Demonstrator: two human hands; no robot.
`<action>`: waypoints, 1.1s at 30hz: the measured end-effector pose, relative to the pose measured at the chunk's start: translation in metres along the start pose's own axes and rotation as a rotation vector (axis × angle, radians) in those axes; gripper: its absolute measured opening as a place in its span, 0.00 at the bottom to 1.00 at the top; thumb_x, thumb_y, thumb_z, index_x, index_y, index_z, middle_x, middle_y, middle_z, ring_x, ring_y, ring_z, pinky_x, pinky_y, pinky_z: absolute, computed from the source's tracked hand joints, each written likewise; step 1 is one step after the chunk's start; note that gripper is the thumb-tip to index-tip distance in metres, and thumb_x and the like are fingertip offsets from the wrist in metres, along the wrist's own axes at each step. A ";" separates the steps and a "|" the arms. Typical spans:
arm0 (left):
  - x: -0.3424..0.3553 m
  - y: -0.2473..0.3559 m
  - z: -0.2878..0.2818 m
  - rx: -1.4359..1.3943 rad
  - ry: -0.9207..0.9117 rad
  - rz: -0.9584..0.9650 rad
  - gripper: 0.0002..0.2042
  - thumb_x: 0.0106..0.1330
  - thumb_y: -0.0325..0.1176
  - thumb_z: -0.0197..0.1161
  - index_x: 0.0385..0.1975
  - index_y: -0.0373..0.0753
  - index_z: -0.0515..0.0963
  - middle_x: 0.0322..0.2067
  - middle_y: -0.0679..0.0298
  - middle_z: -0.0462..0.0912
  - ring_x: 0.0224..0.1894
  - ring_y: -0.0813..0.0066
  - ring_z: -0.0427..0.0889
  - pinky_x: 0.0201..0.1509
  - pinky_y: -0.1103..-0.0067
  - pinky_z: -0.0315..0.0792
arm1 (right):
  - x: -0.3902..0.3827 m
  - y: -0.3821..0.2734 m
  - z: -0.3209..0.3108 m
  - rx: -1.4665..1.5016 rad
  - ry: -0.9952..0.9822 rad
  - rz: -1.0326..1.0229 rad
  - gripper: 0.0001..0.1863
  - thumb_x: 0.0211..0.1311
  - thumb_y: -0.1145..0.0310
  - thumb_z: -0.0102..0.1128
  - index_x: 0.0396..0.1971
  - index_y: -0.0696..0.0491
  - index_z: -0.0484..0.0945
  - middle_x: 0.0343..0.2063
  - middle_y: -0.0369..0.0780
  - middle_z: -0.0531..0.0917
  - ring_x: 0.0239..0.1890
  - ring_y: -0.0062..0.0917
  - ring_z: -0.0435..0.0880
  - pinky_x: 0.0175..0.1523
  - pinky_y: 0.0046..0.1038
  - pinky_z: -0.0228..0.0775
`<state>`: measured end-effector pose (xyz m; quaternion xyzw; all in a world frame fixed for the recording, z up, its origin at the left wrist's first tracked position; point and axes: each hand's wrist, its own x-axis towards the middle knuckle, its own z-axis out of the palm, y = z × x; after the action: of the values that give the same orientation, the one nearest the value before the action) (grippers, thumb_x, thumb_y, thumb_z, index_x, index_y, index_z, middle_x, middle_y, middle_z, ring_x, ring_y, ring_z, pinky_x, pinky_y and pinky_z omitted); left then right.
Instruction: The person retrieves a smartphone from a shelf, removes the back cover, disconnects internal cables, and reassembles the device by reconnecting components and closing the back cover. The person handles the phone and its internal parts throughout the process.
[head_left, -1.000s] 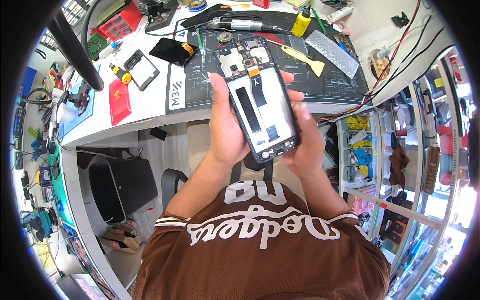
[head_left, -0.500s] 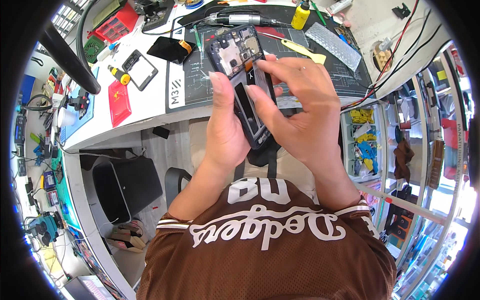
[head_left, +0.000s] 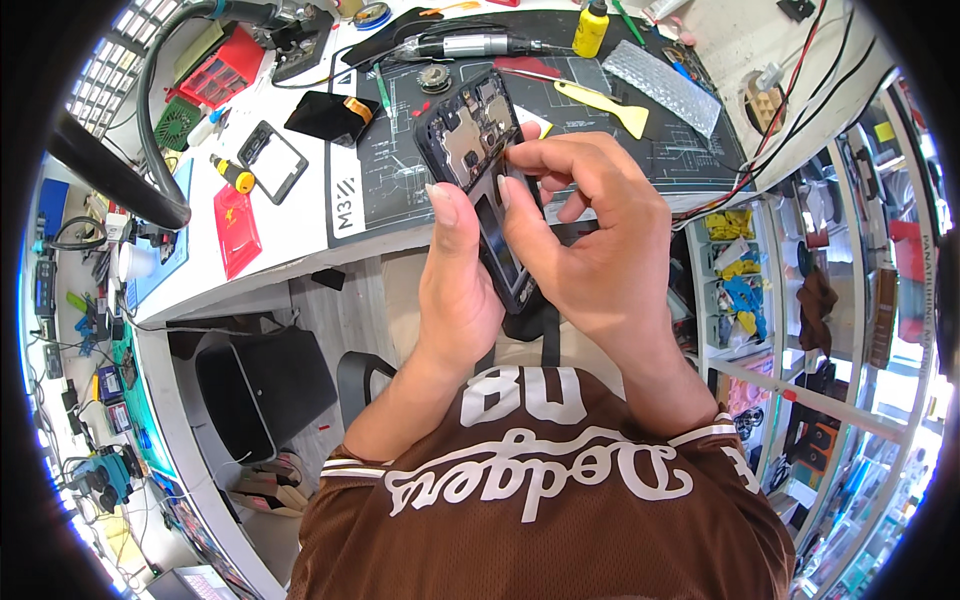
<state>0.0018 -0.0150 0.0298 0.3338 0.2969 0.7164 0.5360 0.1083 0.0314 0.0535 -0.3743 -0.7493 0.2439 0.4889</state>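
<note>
An opened black phone (head_left: 462, 138), its circuit board exposed near the top, is tilted above the desk's front edge. My left hand (head_left: 458, 290) is closed round it, thumb along the left side. Over the phone's face, my right hand (head_left: 590, 235) has index finger and thumb curled close together just below the board; whatever they pinch is hidden by the fingers. Behind the phone lies a dark work mat (head_left: 380, 200) with a yellow scraper (head_left: 600, 103) and a bubble-wrap piece (head_left: 660, 88).
Left on the desk are a phone frame (head_left: 272, 162), a red packet (head_left: 237, 230), a yellow-handled tool (head_left: 232, 174) and a black screen (head_left: 330, 117). A thick black arm (head_left: 120, 185) reaches in at left. Cables (head_left: 800, 110) and shelving (head_left: 820, 300) are at right.
My right hand has moved from the phone's right side onto its face, fingers curling near the board. The phone is more tilted and has dipped slightly over the last half second.
</note>
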 end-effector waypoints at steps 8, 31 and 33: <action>-0.001 -0.005 -0.009 0.105 -0.095 0.045 0.40 0.78 0.65 0.40 0.74 0.32 0.56 0.67 0.57 0.68 0.65 0.66 0.73 0.71 0.68 0.66 | -0.006 0.006 0.006 0.198 0.033 0.155 0.11 0.58 0.74 0.69 0.41 0.56 0.83 0.37 0.40 0.87 0.33 0.23 0.83 0.34 0.24 0.74; 0.001 -0.010 -0.006 0.180 -0.098 0.042 0.40 0.79 0.65 0.39 0.75 0.33 0.55 0.72 0.56 0.61 0.71 0.65 0.66 0.75 0.67 0.60 | -0.007 0.016 0.018 0.287 0.125 0.081 0.13 0.59 0.81 0.69 0.44 0.57 0.79 0.42 0.39 0.86 0.38 0.17 0.85 0.37 0.18 0.75; 0.001 -0.009 -0.009 0.161 -0.146 0.010 0.41 0.78 0.65 0.39 0.75 0.33 0.55 0.72 0.55 0.61 0.71 0.65 0.67 0.74 0.67 0.61 | -0.005 0.012 0.018 0.372 0.131 0.213 0.13 0.58 0.79 0.69 0.42 0.56 0.80 0.41 0.40 0.87 0.34 0.19 0.85 0.35 0.20 0.76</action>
<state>-0.0005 -0.0120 0.0172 0.4284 0.3120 0.6666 0.5242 0.0972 0.0350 0.0351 -0.3695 -0.6142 0.4033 0.5688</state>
